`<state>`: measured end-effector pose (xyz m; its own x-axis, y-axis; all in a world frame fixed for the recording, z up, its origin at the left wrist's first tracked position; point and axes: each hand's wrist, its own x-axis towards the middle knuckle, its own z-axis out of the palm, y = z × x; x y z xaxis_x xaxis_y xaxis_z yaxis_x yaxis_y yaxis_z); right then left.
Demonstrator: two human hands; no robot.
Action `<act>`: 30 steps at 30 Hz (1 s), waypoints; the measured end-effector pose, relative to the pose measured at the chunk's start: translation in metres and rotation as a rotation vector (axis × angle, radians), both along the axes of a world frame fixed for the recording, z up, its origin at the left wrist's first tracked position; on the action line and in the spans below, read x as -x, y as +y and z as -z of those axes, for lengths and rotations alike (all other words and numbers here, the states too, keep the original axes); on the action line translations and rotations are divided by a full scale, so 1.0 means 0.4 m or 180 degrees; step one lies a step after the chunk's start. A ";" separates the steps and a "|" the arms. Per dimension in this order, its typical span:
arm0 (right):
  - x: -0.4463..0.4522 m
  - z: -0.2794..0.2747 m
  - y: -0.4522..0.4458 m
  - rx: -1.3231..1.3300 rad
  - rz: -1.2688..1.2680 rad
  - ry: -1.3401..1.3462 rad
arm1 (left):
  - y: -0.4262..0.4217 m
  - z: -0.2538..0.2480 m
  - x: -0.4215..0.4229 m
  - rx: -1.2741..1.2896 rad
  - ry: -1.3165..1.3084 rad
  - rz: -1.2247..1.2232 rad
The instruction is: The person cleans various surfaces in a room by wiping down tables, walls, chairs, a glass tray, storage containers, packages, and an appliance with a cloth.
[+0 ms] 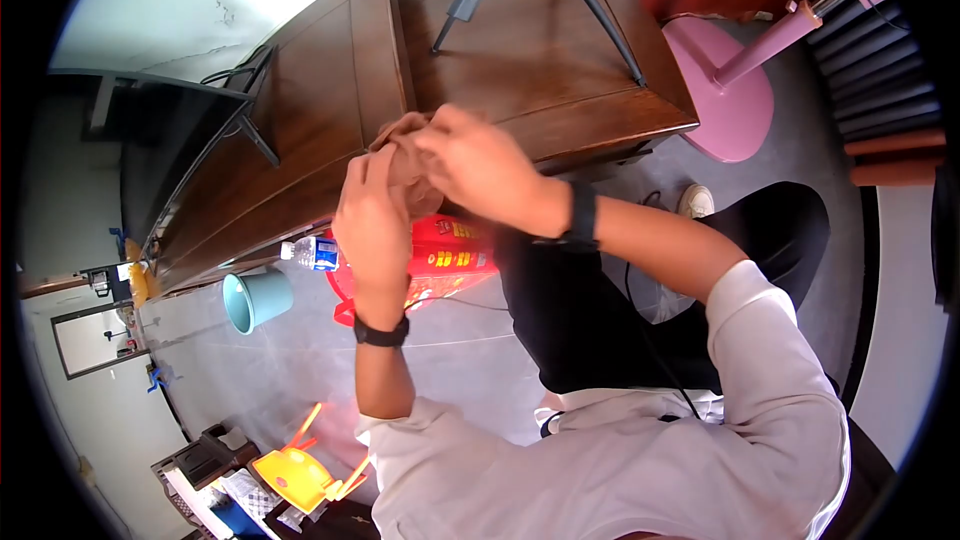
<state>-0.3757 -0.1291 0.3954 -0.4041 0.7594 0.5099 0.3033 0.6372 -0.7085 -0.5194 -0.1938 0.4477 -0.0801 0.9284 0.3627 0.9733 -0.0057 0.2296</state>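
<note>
Both of my hands are raised close together in front of the dark wooden cabinet [500, 70]. Between them is a crumpled brownish item [408, 158], soft-looking and partly hidden by the fingers. My left hand [375, 215] is closed on its lower left side, fingers pointing up. My right hand [475, 165] pinches its upper right side. Both wrists wear dark bands. Just below the hands is a red bag [450, 250] with yellow print, and a water bottle [315, 253] with a blue label lies beside it.
A light blue bin [257, 300] stands on the floor at left. A yellow chair [295, 478] is at the lower left. Black stand legs [590, 0] rest on the cabinet top. A pink round base [725, 90] stands at right. A dark screen [170, 140] is at the left.
</note>
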 end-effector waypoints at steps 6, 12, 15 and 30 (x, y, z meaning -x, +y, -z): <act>0.074 0.029 0.038 0.0176 0.0141 -0.0035 | 0.054 0.014 0.093 0.0178 -0.0176 0.0248; 0.111 0.034 0.133 0.0296 0.0231 0.0036 | 0.168 0.006 0.127 0.0210 0.0022 0.0384; 0.132 0.043 0.183 0.0218 0.0298 0.0107 | 0.229 0.010 0.150 0.0213 0.0107 0.0460; 0.155 0.037 0.352 0.0574 0.0251 -0.0078 | 0.469 0.012 0.203 0.0532 0.0339 0.0684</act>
<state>-0.4376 0.0116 0.3805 -0.3503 0.8673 0.3536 0.3659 0.4742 -0.8008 -0.6004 -0.0063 0.4431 0.1551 0.9676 0.1991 0.9725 -0.1850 0.1414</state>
